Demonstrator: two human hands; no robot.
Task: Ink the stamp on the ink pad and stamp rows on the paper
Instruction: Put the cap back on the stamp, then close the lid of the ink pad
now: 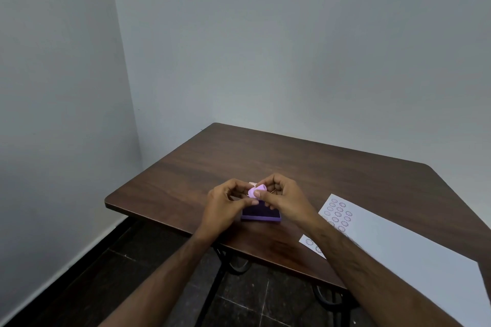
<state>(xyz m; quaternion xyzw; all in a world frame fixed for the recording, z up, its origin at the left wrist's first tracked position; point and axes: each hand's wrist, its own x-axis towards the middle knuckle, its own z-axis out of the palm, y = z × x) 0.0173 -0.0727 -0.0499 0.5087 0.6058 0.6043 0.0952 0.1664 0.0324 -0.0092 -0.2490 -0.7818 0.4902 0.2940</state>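
Note:
A small light-purple stamp (256, 190) is held just above the open purple ink pad (261, 214), which lies near the table's front edge. My right hand (284, 198) pinches the stamp with thumb and fingers. My left hand (225, 203) touches it from the left with its fingertips, and its thumb reaches toward the stamp. A white sheet of paper (414, 252) lies to the right under my right forearm. Rows of round purple prints (338, 214) cover the paper's near-left part.
The dark wooden table (292, 162) stands in a corner of grey walls. Its front edge runs just below the ink pad. Black metal legs and dark floor tiles (159, 287) show underneath.

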